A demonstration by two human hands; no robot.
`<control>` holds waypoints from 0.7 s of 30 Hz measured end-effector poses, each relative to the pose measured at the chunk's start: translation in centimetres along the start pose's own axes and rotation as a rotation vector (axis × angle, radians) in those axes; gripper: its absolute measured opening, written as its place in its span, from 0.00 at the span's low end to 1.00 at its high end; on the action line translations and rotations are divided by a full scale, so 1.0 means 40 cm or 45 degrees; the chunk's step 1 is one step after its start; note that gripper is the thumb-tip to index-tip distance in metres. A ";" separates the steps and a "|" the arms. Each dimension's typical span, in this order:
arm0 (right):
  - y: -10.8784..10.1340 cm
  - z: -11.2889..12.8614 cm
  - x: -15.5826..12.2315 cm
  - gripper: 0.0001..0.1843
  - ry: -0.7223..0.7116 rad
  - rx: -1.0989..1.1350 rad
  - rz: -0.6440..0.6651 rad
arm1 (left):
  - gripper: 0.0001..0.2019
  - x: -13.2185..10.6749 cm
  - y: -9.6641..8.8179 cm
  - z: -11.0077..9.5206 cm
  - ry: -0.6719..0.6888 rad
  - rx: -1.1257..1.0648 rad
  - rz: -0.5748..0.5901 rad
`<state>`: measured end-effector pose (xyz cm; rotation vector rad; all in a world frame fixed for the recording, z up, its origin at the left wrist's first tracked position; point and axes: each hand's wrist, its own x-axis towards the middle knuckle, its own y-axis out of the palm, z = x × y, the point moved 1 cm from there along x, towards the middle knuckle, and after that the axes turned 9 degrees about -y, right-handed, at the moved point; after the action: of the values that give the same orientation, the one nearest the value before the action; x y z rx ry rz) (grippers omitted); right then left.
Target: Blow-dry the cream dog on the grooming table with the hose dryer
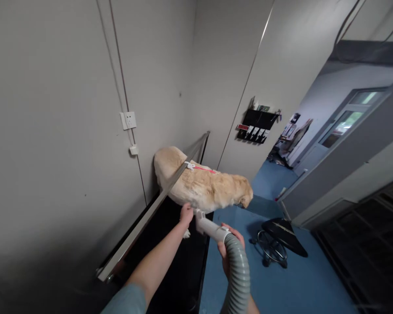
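A cream-coloured dog [212, 187] stands on a black grooming table [173, 257], its head turned to the right. My left hand [186, 213] touches the dog's near side with curled fingers; whatever is inside them is hidden. In my right hand [232, 237] is the white nozzle [212, 227] of a grey ribbed hose [239, 270], gripped near where the two join. The nozzle's head is close to the dog's coat, just right of my left hand. A red cord [205, 169] runs over the dog's back from a white clip [190, 165] on the metal bar.
A long metal bar [147, 218] crosses above the table's left side, near the grey wall [68, 152]. On the right, a black wheeled stool [278, 237] stands on the blue floor. A black wall rack [258, 125] holds several small items. Dark cages [370, 244] line the far right.
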<state>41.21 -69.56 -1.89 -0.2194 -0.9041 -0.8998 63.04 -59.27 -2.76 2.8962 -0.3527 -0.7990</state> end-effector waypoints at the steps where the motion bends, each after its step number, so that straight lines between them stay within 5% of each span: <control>1: -0.005 0.004 0.007 0.30 -0.028 -0.031 -0.058 | 0.23 0.004 0.010 -0.001 0.127 0.092 -0.031; 6: -0.045 0.030 0.017 0.28 -0.166 0.015 -0.020 | 0.41 0.076 0.064 0.003 0.950 1.402 -0.178; 9: -0.058 0.019 0.001 0.29 -0.222 -0.023 -0.062 | 0.50 0.167 0.097 0.008 1.045 1.852 -0.336; 14: -0.059 -0.059 0.043 0.27 -0.117 -0.081 -0.076 | 0.48 0.299 0.160 -0.012 0.983 1.739 -0.179; 21: -0.047 -0.149 0.207 0.28 -0.104 -0.201 -0.083 | 0.37 0.389 0.298 -0.052 0.830 1.438 0.057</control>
<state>45.70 -78.63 0.30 -0.3666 -0.9204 -1.0298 74.81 -74.64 -6.57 3.8128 -1.0260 0.6272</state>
